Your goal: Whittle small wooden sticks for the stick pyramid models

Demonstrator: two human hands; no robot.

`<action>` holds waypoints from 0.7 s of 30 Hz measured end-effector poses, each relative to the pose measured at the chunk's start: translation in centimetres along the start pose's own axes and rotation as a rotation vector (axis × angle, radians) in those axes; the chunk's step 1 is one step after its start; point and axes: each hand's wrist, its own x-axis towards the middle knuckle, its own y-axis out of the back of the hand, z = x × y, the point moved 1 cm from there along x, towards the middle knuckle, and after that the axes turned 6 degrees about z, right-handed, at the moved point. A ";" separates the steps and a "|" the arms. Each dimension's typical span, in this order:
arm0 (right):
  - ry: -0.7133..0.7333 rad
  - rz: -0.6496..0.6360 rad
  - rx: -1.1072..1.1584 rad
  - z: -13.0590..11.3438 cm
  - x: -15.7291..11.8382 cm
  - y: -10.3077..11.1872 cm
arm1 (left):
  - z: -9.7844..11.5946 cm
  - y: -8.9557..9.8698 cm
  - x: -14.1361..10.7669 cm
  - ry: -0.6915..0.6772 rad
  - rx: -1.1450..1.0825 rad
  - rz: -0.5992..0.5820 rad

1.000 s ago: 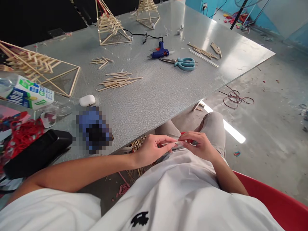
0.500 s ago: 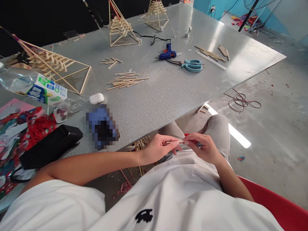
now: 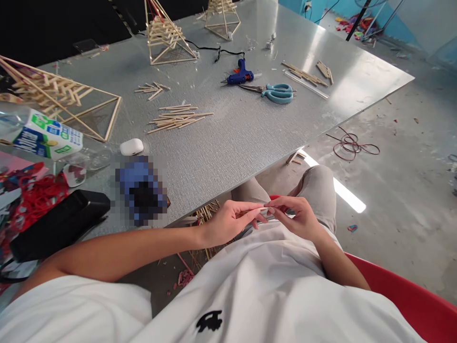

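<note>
Over my lap, my left hand (image 3: pixel 233 221) pinches a thin, pale wooden stick (image 3: pixel 263 209) between thumb and fingers. The fingertips of my right hand (image 3: pixel 298 216) are closed on the far end of that stick, so the two hands almost meet. Fingers cover most of it. On the table beyond lie a pile of similar wooden sticks (image 3: pixel 178 119) and a smaller bunch of short sticks (image 3: pixel 152 89). Further right are a blue glue gun (image 3: pixel 241 74) and scissors with light blue handles (image 3: pixel 278 93).
Stick-built pyramid frames (image 3: pixel 166 40) stand along the table's far side. A plastic bottle (image 3: pixel 46 131), a white earbud case (image 3: pixel 131 146), a blurred blue object (image 3: pixel 141 190) and a black case (image 3: pixel 59 224) occupy the left. The table edge (image 3: pixel 228 190) runs just past my hands.
The view has turned slightly, shifting the table things left. My hands stay together on the stick, with the fingers of both drawn a little closer around it.
</note>
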 end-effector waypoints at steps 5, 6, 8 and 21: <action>-0.169 -0.017 0.118 0.1 -0.3 -0.3 | 0.1 0.1 -0.1 -0.072 0.107 -0.005; -0.187 -0.020 0.130 0.1 -0.3 -0.4 | 0.2 0.1 -0.1 -0.077 0.116 -0.004; -0.223 -0.022 0.149 0.2 -0.4 -0.5 | 0.2 0.2 -0.1 -0.088 0.122 0.000; -0.374 0.055 0.247 1.1 -0.8 -2.0 | 0.1 0.0 0.0 -0.113 0.145 0.042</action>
